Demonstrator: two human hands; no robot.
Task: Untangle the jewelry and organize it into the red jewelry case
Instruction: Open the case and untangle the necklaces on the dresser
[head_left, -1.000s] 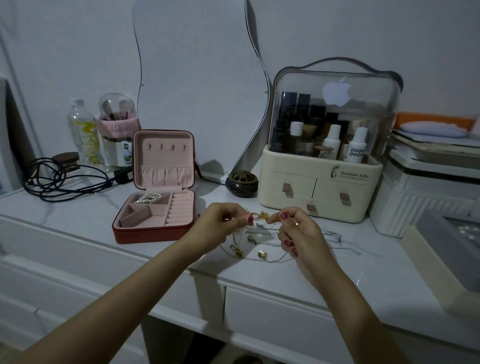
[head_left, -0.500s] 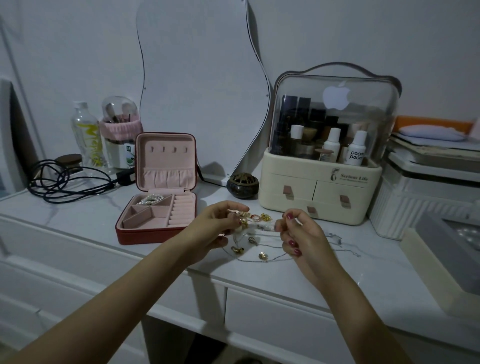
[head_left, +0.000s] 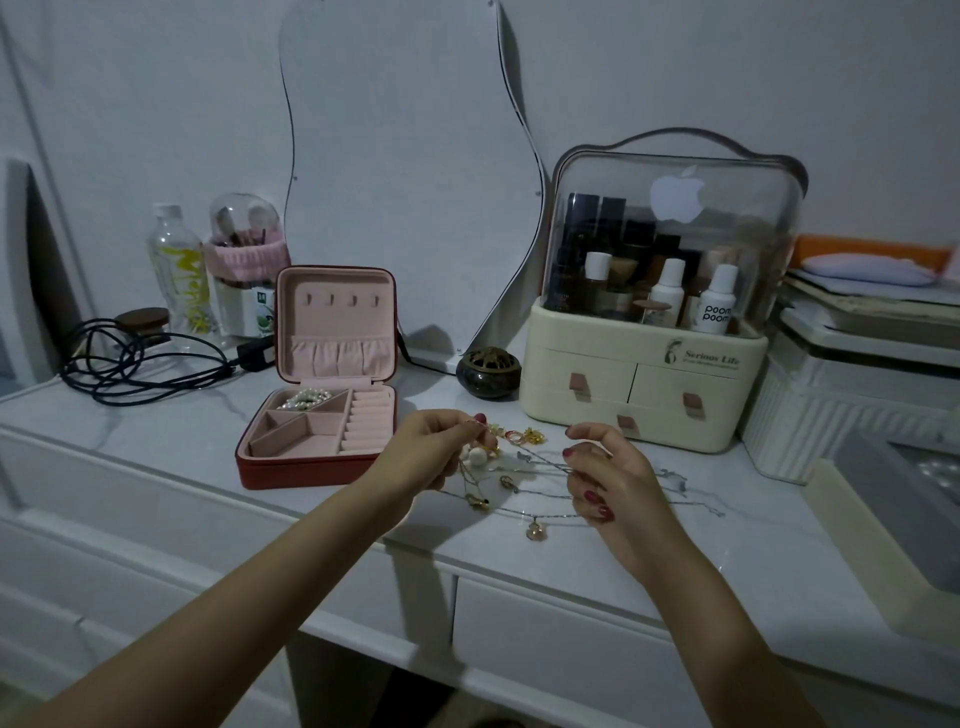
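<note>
The red jewelry case (head_left: 291, 473) stands open on the marble top, pink inside, with a pearl piece (head_left: 304, 399) in its back left compartment. To its right lies a tangle of thin chains, gold charms and rings (head_left: 511, 470). My left hand (head_left: 436, 452) pinches a thin chain at the tangle's left end, lifted slightly, with small white beads hanging below the fingers. My right hand (head_left: 602, 475) pinches a chain at the right side of the tangle. The chain stretches between both hands.
A cream cosmetics organizer (head_left: 644, 389) with a clear lid stands behind the tangle. A small dark round pot (head_left: 488, 371) sits between it and the case. Black cable (head_left: 135, 369), a bottle and a brush holder are at the back left. White bins stand at the right.
My hands have drawn apart, stretching the chain. The left hand moved left toward the case; the right hand moved right and lower.
</note>
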